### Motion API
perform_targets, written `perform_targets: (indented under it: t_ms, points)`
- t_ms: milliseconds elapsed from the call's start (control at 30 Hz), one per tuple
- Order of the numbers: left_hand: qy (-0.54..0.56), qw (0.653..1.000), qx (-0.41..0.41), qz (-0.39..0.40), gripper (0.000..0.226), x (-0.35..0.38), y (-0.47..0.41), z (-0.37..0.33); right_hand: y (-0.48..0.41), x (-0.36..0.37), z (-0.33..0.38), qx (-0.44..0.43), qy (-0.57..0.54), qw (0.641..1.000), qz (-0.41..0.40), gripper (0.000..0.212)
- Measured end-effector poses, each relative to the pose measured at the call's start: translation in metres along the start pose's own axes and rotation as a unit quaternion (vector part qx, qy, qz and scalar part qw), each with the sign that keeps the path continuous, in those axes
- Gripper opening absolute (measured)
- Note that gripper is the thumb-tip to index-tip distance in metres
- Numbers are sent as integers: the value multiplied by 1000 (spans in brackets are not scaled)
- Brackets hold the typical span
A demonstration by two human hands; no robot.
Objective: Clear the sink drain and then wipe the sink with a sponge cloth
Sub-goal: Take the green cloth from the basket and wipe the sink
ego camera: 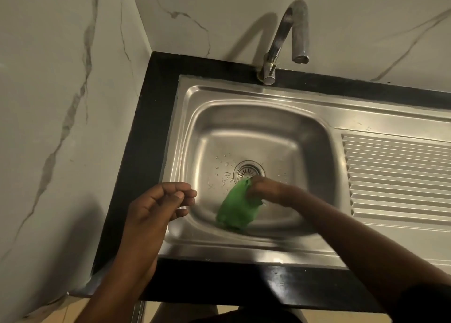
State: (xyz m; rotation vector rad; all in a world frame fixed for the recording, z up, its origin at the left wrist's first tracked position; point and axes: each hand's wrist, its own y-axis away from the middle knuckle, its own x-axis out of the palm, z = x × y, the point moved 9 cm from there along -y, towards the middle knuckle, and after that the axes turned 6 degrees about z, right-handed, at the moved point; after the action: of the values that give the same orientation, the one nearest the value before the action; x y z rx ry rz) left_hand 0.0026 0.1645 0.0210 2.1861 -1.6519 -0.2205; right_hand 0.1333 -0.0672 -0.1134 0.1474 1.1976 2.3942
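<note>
Wiping is in hand: the right grip (262,190) is clamped on the green sponge cloth (238,209), on the sink (317,132) floor at 6 o'clock of the drain (247,171). The left grip (156,205), at 9 o'clock of the cloth, is loosely curled and empty. Next the cloth should probably sweep the droplets (225,173) beside the drain.

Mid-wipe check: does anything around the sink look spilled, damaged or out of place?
Nothing damaged or askew. Only water droplets lie left of the round metal drain strainer in the stainless steel sink, not yet wiped.
</note>
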Motion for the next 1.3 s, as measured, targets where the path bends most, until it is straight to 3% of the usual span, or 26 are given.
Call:
perform_targets:
  t_ms: [67,167,300,433,500,567,667,733,833,900,1033,1100,1233,1300]
  points:
    - [-1,1000,-4,2,34,0,-1,3,18,-48,-13,23,-39,997,-69,11]
    - [-5,1000,-7,6,33,0,-4,6,22,-98,-44,126,58,984,-113,30]
    - [-1,1000,-7,9,22,2,-9,2,21,-134,-77,232,161,943,-178,35]
    - [-8,1000,-1,10,30,2,-12,0,23,-156,-54,164,291,876,-347,55]
    - [-6,1000,-2,8,33,2,-12,0,16,-149,-37,100,381,836,-381,65]
    - [-1,1000,-6,0,33,0,-12,1,-4,-133,-46,86,432,844,-305,80]
    - [0,1000,-11,-5,33,-3,-11,4,-23,-114,-90,149,439,874,-146,107]
    - [1,1000,-10,-4,33,-4,-11,4,-22,-109,-106,170,445,868,-138,105]
    - [6,1000,-12,-9,33,-8,-12,6,-19,-85,-107,179,369,897,-163,93]
    - [18,1000,-17,-11,33,-8,-13,7,-23,-53,-105,167,375,899,-154,89]
    - [17,1000,-20,6,31,-1,-17,9,-41,41,-86,71,405,911,-19,70]
    - [16,1000,-16,12,30,2,-19,8,-46,55,-68,33,377,925,7,74]
    - [20,1000,-2,14,29,3,-22,6,-44,40,-39,-5,224,975,-12,88]
    - [21,1000,-5,10,29,2,-22,8,-40,30,-30,-22,197,979,-53,76]
